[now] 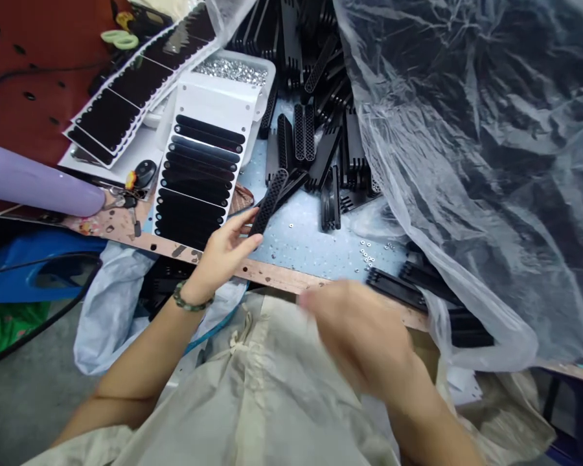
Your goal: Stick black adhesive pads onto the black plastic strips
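Here's the left hand (221,254), palm turned up and wrist cocked over the bench edge, fingers fanned, with thumb and fingertips closed on the lower end of a black perforated strip (268,202) that angles up and away from the hand, clear of the mat. A beaded bracelet (193,298) sits on that wrist, and the forearm comes in low from the bottom left. Over to the right hand (357,336), and it's a pure blur above the bench edge (too smeared to call open or closed, or whether it holds anything), just beside a row of black slotted pieces (396,288). Just past the left fingers, a white board (208,103) carries a column of black bars (197,181), and behind it sits a white tray of small silver pieces (233,70). Out on the pale blue mat (291,220), tiny washers (366,254) lie scattered in front of a big heap of black comb-like parts (315,123). A clear plastic sheet (466,162) drapes down the right side, while long backing sheets of black strips (140,84) lie across the red surface (24,110) at the far left, with a lilac tube (34,178) beside them.
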`<state>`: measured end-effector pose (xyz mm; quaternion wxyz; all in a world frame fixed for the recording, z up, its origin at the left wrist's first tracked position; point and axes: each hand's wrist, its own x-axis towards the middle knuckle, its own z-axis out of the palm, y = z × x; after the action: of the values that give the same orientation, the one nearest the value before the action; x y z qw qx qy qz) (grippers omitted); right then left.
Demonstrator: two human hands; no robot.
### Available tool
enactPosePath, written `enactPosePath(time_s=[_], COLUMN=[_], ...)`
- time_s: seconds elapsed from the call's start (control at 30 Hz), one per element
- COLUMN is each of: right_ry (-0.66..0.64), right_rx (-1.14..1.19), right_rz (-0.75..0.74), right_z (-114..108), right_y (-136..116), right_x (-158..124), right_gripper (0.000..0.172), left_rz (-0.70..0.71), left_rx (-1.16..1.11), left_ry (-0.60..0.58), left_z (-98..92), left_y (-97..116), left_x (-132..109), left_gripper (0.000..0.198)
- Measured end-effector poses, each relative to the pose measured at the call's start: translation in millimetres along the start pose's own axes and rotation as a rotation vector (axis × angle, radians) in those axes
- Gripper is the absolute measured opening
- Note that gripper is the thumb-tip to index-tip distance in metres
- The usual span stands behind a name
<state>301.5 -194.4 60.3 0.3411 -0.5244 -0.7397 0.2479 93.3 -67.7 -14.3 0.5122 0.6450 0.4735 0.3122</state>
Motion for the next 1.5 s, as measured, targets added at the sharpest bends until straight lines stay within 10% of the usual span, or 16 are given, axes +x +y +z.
enactPosePath(time_s=[0.23, 0.5, 0.67, 0.8, 1.0, 1.33, 1.5], right_ry=[-0.101, 0.038, 0.244, 0.157, 0.151, -0.102, -0.193], right_rx=[-0.479, -0.669, -0.568, -0.532, -0.190, 0.149, 0.106], right_rz=[0.106, 0.348, 0.379, 0.439, 0.559, 0.499, 0.453], right_z=[89, 33, 33, 34, -3, 0, 4], right_y=[88, 98, 106, 111, 121, 125, 121], right_x=[51, -11, 34, 75, 42, 24, 32], right_gripper=[0.036, 0.021, 0.032, 0.042, 0.040, 0.031, 0.032], left_rz=[-0.280, 0.171, 0.367, 0.359, 0.315, 0.319, 0.334], left_rx=[-0.493, 0.256, 0.595, 0.571, 0.659, 0.497, 0.401], left_ry=[-0.086, -0.340, -0.482, -0.346, -0.086, -0.278, -0.222], left_z=[-9.1, -3.6, 16.0, 6.5, -11.9, 13.1, 10.3], left_y=[0, 5, 2, 2, -2, -12, -21], left_x=[-8, -2, 5, 8, 21, 4, -3], left_gripper=[0.042, 0.033, 0.036, 0.048, 0.034, 0.016, 0.040])
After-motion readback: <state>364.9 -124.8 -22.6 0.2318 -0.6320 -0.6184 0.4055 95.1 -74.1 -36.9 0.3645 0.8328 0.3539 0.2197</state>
